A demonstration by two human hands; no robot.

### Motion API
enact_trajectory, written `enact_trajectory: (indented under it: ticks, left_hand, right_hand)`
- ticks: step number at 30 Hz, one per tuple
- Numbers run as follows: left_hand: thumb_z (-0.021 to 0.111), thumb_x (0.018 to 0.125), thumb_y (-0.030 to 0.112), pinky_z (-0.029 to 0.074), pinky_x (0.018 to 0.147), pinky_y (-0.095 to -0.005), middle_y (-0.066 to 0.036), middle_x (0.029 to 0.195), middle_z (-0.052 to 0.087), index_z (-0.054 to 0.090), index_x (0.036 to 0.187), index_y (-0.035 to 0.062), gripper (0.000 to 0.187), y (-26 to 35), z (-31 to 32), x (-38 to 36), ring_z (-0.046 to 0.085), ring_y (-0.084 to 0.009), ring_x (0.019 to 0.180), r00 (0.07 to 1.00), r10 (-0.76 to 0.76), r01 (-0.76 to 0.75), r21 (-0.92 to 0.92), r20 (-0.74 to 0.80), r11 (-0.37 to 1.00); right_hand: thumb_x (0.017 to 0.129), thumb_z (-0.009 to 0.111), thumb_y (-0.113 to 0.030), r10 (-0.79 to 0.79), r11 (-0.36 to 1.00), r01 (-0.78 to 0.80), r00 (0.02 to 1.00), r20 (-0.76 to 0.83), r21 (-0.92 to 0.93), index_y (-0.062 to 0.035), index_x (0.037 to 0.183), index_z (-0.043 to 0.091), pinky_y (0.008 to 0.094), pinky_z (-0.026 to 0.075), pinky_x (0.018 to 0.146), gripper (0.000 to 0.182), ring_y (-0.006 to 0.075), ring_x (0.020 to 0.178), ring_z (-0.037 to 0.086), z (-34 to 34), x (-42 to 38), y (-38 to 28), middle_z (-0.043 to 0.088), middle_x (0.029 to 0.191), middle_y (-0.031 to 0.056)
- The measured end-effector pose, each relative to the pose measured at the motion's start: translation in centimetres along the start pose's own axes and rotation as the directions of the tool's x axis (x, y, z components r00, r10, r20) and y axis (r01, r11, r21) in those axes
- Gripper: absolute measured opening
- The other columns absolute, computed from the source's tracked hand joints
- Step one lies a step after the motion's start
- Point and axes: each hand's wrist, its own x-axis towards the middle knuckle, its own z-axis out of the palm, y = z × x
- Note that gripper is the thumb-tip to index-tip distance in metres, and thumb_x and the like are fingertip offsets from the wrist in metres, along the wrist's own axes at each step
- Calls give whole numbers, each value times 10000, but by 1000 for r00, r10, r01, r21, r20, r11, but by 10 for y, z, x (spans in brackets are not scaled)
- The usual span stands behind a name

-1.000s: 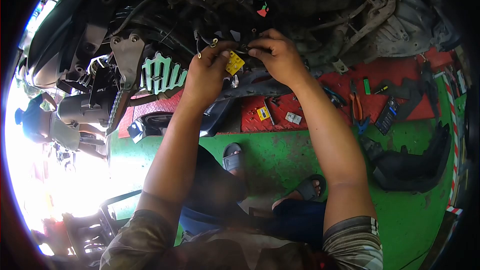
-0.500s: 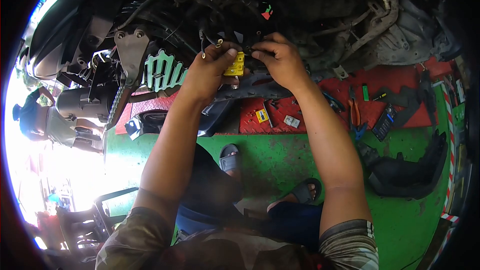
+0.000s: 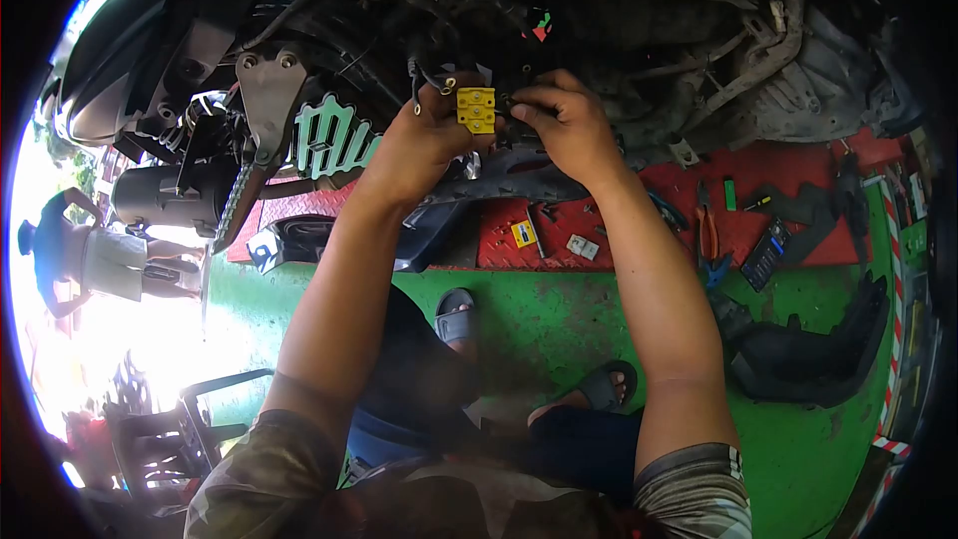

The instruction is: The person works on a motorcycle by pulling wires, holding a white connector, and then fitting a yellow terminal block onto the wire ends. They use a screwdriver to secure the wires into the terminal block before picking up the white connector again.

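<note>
Fingers of the left hand [image 3: 419,145] pinch the yellow connector [image 3: 476,109] just below the motorcycle's wiring [image 3: 439,10]; right hand [image 3: 564,125] fingertips close on its edge. Since before, the connector has turned face-on and risen.

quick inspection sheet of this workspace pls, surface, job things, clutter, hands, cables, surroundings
surface: green floor with a red checker-plate strip under the motorcycle
job's things: yellow connector block held up at the bike's underside
clutter: pliers, a green-handled tool, a yellow packet, a small white part and a loose black panel
hands: left hand pinches the connector; right hand fingers touch its right side
cables: black wires with ring ends hang just above the left hand
surroundings: another person crouches at far left in bright daylight; a chair frame stands at lower left
</note>
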Motion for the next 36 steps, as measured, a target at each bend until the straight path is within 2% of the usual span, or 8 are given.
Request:
enact_trajectory:
  ticks: [3, 9, 10, 24, 27, 29, 32, 36]
  left_hand:
    - [672, 853, -103, 556, 946, -344, -133, 1208, 679, 498, 1414, -3, 596, 3, 6, -3, 689, -207, 1078, 995, 24, -19, 54, -100, 998]
    - [663, 885, -81, 548, 953, -325, -147, 1224, 686, 442, 1454, -13, 615, -1, 5, -1, 692, -212, 1099, 992, 79, -71, 77, -95, 994]
    - [659, 894, -73, 548, 955, -326, -152, 1224, 686, 428, 1451, -12, 607, -1, 4, -2, 692, -212, 1109, 990, 99, -78, 195, -105, 978]
    - [666, 879, -77, 540, 975, -338, -184, 1253, 660, 425, 1424, -12, 600, -14, 11, 2, 680, -236, 1150, 980, 118, -95, 147, -160, 985]
    - [648, 879, -64, 534, 1001, -341, -173, 1275, 657, 454, 1439, -22, 594, -19, 8, 5, 664, -227, 1169, 985, 117, -108, 76, -129, 991]
    - [640, 880, -51, 533, 1017, -345, -163, 1290, 659, 478, 1449, -29, 592, -19, 7, 6, 658, -225, 1170, 987, 102, -97, 51, -120, 994]
    - [633, 877, -50, 534, 1013, -341, -162, 1272, 670, 468, 1466, -32, 612, -15, 8, 4, 668, -227, 1153, 988, 107, -100, 69, -108, 993]
    - [637, 862, -52, 538, 977, -337, -186, 1247, 677, 463, 1428, -32, 592, -11, 10, 0, 683, -236, 1125, 969, 152, -100, 256, -192, 961]
  right_hand:
    - [895, 776, -90, 4, 1000, -4, 1000, -2, -17, -19, 1087, 764, 323, 563, 856, 205, 254, 992, 707, 0, 0, -1, 670, 1086, 109]
    - [900, 775, -118, 21, 997, -21, 1000, -9, -74, -33, 1088, 769, 323, 557, 878, 207, 251, 1019, 705, 0, -9, 1, 676, 1099, 107]
    - [899, 776, -122, 9, 998, -10, 1000, -6, -64, -35, 1088, 770, 323, 557, 880, 208, 251, 1021, 705, -1, -3, 1, 677, 1102, 105]
    - [909, 769, -108, 0, 1000, 0, 1000, -7, -6, -39, 1092, 770, 314, 561, 865, 195, 234, 1003, 705, 1, 0, 5, 672, 1087, 91]
    - [871, 771, -118, 9, 999, -8, 999, -35, 33, -57, 1056, 781, 384, 547, 880, 196, 319, 1010, 691, 0, -1, 1, 690, 1074, 139]
    - [908, 770, -113, 9, 1000, -9, 1000, -10, -22, -34, 1092, 768, 318, 564, 867, 200, 238, 1007, 705, -1, -1, 0, 674, 1080, 90]
    - [908, 769, -118, 6, 1000, -6, 1000, -12, -8, -36, 1091, 769, 323, 564, 869, 200, 242, 1010, 705, -1, -1, 0, 677, 1079, 91]
    - [908, 768, -121, 24, 1000, -24, 1000, -6, -14, -39, 1091, 771, 325, 563, 872, 201, 245, 1009, 705, -2, -1, -1, 679, 1084, 94]
